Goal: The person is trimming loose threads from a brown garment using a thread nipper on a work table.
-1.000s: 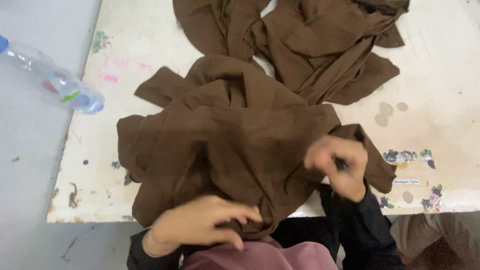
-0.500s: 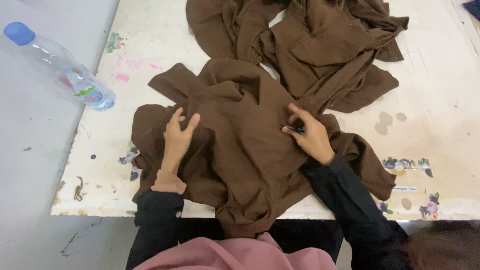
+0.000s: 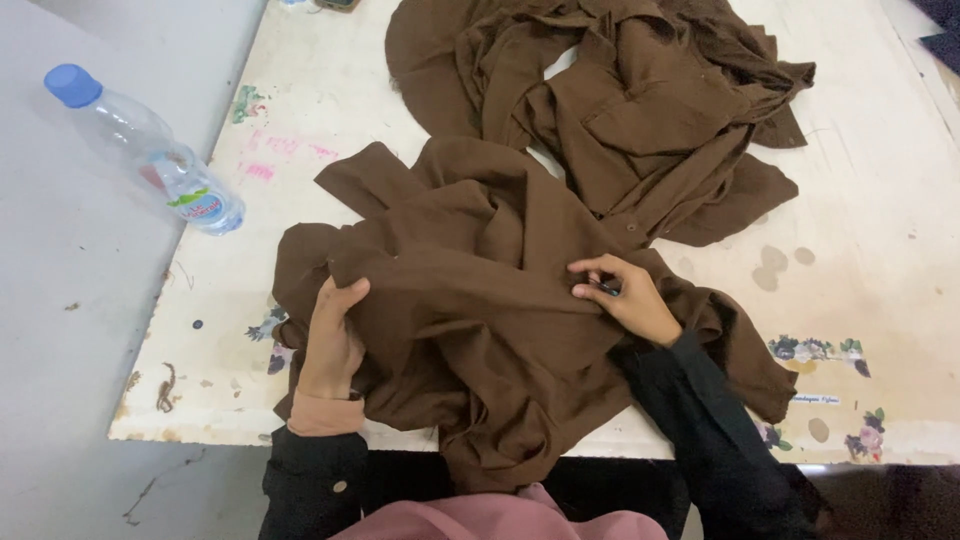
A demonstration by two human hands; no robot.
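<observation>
Brown garment (image 3: 470,310) crumpled at the tabletop's (image 3: 880,250) near edge | my left hand (image 3: 332,340) has its fingers clenched on a fold | my right hand (image 3: 625,297) pinches the cloth, small dark tool between fingers | second brown heap (image 3: 640,110) behind | plastic bottle (image 3: 150,150) on floor, left

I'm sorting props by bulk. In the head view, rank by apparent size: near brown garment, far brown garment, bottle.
1-2. near brown garment and far brown garment: look alike, unranked.
3. bottle, clearly smallest.
</observation>
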